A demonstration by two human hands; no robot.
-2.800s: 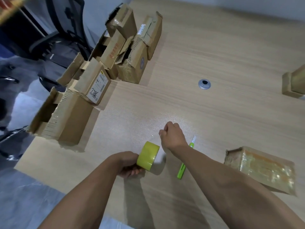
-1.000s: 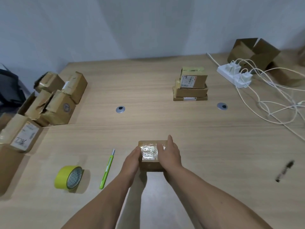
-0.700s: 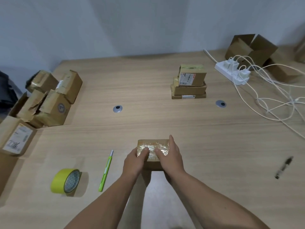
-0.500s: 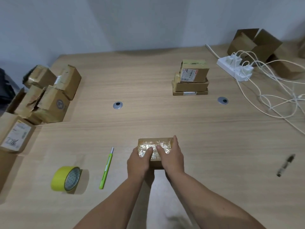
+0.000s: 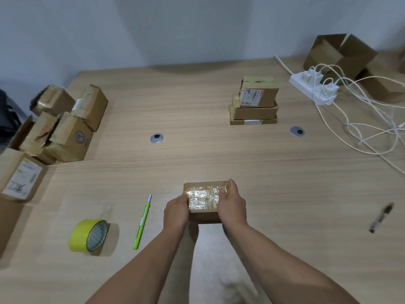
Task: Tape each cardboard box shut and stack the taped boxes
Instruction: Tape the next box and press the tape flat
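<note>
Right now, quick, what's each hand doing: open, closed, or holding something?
Left hand: grips the left side of the taped box.
Right hand: grips the right side of the same box, thumb on top.

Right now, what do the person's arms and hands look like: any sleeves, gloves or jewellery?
The left hand and right hand wear no gloves. No watch, ring or wristband shows, and no sleeve is in view on either arm.
</note>
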